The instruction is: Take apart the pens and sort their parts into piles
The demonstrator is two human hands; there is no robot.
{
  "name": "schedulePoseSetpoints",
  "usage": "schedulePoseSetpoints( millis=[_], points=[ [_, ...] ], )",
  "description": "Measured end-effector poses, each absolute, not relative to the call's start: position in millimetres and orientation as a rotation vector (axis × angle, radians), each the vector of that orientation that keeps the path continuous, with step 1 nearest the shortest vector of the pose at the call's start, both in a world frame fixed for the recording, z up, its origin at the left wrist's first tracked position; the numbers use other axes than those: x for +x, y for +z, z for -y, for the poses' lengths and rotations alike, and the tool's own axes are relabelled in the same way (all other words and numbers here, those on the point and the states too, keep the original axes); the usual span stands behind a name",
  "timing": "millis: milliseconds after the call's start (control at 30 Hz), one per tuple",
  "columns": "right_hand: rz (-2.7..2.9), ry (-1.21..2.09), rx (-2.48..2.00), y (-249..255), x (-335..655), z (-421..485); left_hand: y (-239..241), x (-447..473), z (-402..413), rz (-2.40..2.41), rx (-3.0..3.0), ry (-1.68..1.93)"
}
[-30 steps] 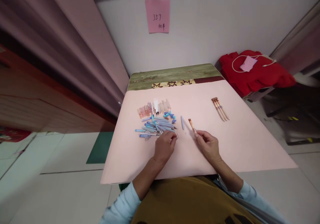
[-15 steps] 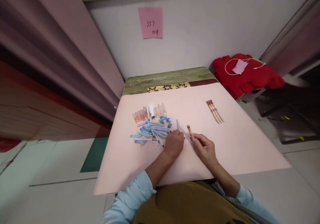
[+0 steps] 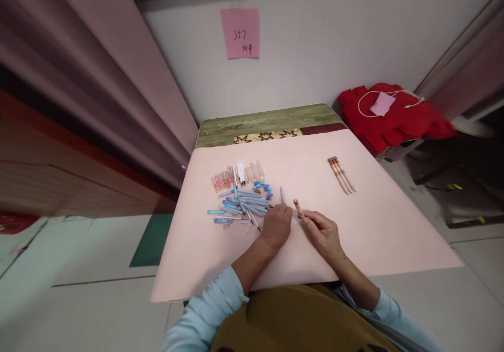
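Observation:
My right hand (image 3: pixel 323 232) pinches the lower end of a brown-and-tan pen barrel (image 3: pixel 298 208), tilted up and to the left over the pink sheet (image 3: pixel 370 226). My left hand (image 3: pixel 276 225) rests beside it with curled fingers closed on the near end of a pale blue pen piece (image 3: pixel 282 194). Left of that hand lies a heap of blue pen parts (image 3: pixel 240 205), with clear and orange caps (image 3: pixel 236 175) behind the heap.
Three finished brown pens (image 3: pixel 342 174) lie together at the right of the sheet. Behind the sheet shows a green patterned tabletop (image 3: pixel 268 122). A red cloth (image 3: pixel 394 116) with a cord sits on a stool at the right; a pink note (image 3: pixel 240 33) hangs on the wall.
My left hand moved right from the blue heap to the pale blue piece and closed on it. My right hand kept the brown barrel and shifted slightly left.

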State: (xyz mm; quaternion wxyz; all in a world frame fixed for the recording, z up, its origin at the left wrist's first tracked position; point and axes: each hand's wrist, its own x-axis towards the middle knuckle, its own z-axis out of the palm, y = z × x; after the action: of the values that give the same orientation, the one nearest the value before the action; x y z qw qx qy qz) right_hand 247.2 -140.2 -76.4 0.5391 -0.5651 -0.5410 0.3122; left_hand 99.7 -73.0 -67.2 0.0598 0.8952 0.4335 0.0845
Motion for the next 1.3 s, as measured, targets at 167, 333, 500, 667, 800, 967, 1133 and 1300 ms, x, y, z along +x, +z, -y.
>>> schedulePoseSetpoints(
  millis=[167, 333, 500, 667, 800, 967, 1133, 1300],
  points=[
    [1.268, 0.742, -1.371, -79, 248, 142, -63, 92, 80, -1.329, 2.740, 0.270],
    [1.281, 0.749, -1.394, -78, 248, 143, -58, 65, 86, -1.472, 2.731, 0.298],
    [1.293, 0.753, -1.391, -77, 247, 142, -61, 48, 86, -1.541, 2.694, 0.316],
    [1.223, 0.787, -1.422, -70, 241, 148, -52, 39, 93, -1.449, 2.449, 0.618],
    [1.141, 1.020, -1.392, -57, 219, 155, -38, 30, 105, -1.309, 1.738, 0.929],
    [0.986, 1.435, -1.243, -50, 184, 156, -31, 29, 119, -1.131, 0.893, 0.976],
    [0.965, 1.551, -1.225, -47, 169, 154, -28, 27, 127, -1.105, 0.739, 1.009],
    [1.106, 1.556, -1.262, -44, 165, 157, -28, 20, 129, -1.105, 0.693, 1.023]
  ],
)
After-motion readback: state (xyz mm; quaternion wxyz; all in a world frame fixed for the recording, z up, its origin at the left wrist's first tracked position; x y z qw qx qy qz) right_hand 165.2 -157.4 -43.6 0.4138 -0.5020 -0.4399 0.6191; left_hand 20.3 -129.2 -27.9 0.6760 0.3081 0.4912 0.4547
